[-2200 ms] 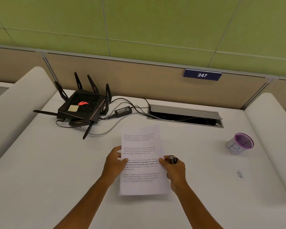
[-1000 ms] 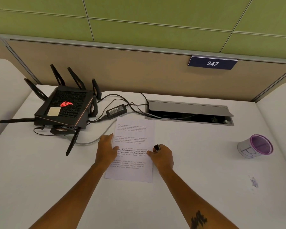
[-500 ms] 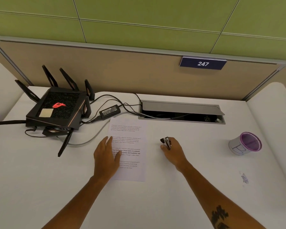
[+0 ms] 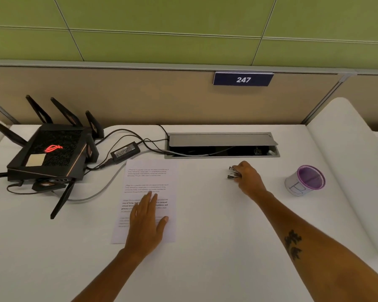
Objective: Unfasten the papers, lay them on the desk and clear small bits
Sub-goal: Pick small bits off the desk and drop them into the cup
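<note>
On desk [image 4: 205, 247], centre-left: papers [image 4: 148, 182] flat, left hand [image 4: 146, 225] spread open on them. Right hand [image 4: 248, 178], well apart, grip pinching staple remover [image 4: 233, 172]. Router [image 4: 50, 153], adapter [image 4: 125, 151] behind papers; purple-rimmed cup [image 4: 304, 179] far right.

Soft, even overhead light filled the scene, casting only faint shadows. Wide-angle distortion curved the frame's edges. Printed text was blurred.

Bare forearms, dark tattoo on rt forearm [image 4: 293, 244]
</note>
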Available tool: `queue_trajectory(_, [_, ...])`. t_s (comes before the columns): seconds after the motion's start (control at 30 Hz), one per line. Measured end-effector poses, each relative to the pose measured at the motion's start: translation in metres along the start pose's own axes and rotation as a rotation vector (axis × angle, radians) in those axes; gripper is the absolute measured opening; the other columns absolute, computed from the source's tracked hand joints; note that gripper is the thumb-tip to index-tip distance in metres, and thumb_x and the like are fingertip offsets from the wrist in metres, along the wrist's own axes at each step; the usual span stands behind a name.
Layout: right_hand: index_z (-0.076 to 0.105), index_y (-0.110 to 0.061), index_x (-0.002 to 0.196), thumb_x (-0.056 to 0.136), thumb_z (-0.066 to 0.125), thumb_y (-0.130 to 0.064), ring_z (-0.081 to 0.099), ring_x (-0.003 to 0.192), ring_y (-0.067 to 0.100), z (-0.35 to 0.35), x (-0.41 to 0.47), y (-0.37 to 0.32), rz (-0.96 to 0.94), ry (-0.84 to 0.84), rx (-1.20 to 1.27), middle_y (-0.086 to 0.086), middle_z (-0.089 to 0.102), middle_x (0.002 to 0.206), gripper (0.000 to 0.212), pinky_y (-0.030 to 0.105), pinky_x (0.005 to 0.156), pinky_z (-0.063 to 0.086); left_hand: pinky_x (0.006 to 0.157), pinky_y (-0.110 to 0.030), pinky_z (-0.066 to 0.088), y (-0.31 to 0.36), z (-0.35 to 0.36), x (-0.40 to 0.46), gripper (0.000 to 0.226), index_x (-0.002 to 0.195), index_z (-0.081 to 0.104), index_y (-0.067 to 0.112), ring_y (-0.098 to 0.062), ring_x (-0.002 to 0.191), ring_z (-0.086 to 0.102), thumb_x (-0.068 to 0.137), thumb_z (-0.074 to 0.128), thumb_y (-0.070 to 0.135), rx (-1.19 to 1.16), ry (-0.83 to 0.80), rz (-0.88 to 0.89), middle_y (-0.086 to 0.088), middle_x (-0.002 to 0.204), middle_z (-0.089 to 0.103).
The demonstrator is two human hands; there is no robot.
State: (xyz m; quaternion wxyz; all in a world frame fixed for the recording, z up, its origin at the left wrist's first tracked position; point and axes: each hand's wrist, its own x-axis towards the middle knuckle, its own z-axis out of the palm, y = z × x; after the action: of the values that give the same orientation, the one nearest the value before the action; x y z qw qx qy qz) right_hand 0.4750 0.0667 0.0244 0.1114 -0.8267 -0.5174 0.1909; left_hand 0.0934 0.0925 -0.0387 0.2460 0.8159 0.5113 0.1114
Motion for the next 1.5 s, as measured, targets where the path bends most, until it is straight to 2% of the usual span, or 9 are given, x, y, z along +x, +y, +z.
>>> queue_trajectory(0.1, [0.066,-0.001,0.137,0.097,0.064,0.004,0.063,0.113,0.036,-0.01,0.009,0.009,-0.026,-0.012,-0.039,0.02,0.062,0.124,0.039,0.037,0.096,0.051,0.135,-0.052,0.009,0.008,0.006,0.004,0.096,0.169,0.021,0.015,-0.03,0.166,0.016,0.098,0.023,0.08,0.032,0.003,0.048,-0.008,0.179,0.016])
queue_trajectory(0.2, [0.064,-0.001,0.139,0.099,0.063,0.004,0.061,0.117,0.033,-0.015,0.015,0.018,-0.054,-0.026,-0.06,0.018,0.061,0.128,0.04,0.036,0.101,0.051,0.135,-0.054,0.008,0.018,0.012,0.007,0.101,0.169,0.019,0.015,-0.03,0.167,0.013,0.096,0.01,0.083,0.05,0.003,0.072,-0.009,0.18,0.013])
queue_trajectory(0.53, [0.05,-0.007,0.153,0.1,0.062,0.003,0.048,0.136,0.03,-0.009,0.024,0.033,-0.094,-0.069,-0.116,0.013,0.053,0.147,0.055,0.036,0.114,0.043,0.136,-0.056,0.007,0.043,0.019,0.019,0.103,0.17,0.015,0.016,-0.028,0.168,0.005,0.094,0.003,0.084,0.069,-0.055,0.092,-0.007,0.18,0.005])
queue_trajectory(0.7, [0.028,-0.011,0.164,0.099,0.071,-0.026,0.028,0.157,0.031,-0.001,0.005,0.035,-0.013,0.002,-0.067,0.01,0.03,0.17,0.079,0.043,0.129,0.026,0.137,-0.054,0.003,0.05,0.02,0.021,0.105,0.17,0.012,0.015,-0.026,0.168,-0.001,0.093,-0.001,0.084,0.096,-0.084,0.114,-0.006,0.18,-0.001])
queue_trajectory(0.8, [0.017,-0.008,0.166,0.105,0.059,-0.04,0.01,0.163,0.027,0.013,-0.027,0.037,-0.001,0.053,-0.033,0.008,0.016,0.175,0.081,0.046,0.133,0.013,0.136,-0.054,0.001,0.056,0.019,0.021,0.106,0.171,0.011,0.015,-0.026,0.168,-0.004,0.092,-0.003,0.085,0.11,-0.097,0.126,-0.006,0.18,-0.005])
queue_trajectory(0.93, [0.005,-0.005,0.167,0.11,0.04,-0.046,-0.004,0.164,0.027,0.037,-0.075,0.047,-0.001,0.066,-0.128,0.011,0.0,0.177,0.078,0.047,0.133,0.005,0.135,-0.058,-0.003,0.068,0.021,0.016,0.104,0.171,0.007,0.015,-0.027,0.167,-0.008,0.093,0.0,0.084,0.147,-0.094,0.147,-0.007,0.18,-0.01])
queue_trajectory(1.13, [0.0,-0.007,0.167,0.112,0.03,-0.044,-0.011,0.163,0.024,0.048,-0.133,0.067,0.011,0.064,-0.133,0.008,-0.01,0.176,0.073,0.044,0.134,0.001,0.134,-0.061,-0.004,0.091,0.028,-0.002,0.101,0.171,-0.001,0.016,-0.027,0.167,-0.013,0.094,0.0,0.083,0.199,-0.102,0.186,-0.007,0.179,-0.017])
queue_trajectory(1.33, [0.001,-0.007,0.167,0.112,0.031,-0.041,-0.01,0.163,0.022,0.037,-0.175,0.092,0.045,0.098,-0.116,0.007,-0.009,0.176,0.071,0.043,0.134,0.0,0.134,-0.06,-0.008,0.121,0.045,-0.024,0.1,0.17,-0.006,0.018,-0.027,0.165,-0.019,0.094,-0.001,0.083,0.211,-0.135,0.25,-0.007,0.178,-0.021])
queue_trajectory(1.5, [0.002,-0.007,0.167,0.112,0.032,-0.04,-0.009,0.164,0.023,0.026,-0.205,0.127,0.089,0.114,-0.11,0.007,-0.007,0.176,0.071,0.043,0.134,0.0,0.134,-0.057,-0.009,0.155,0.07,-0.036,0.096,0.17,-0.009,0.015,-0.026,0.164,-0.024,0.098,0.008,0.077,0.231,-0.187,0.307,-0.007,0.177,-0.025])
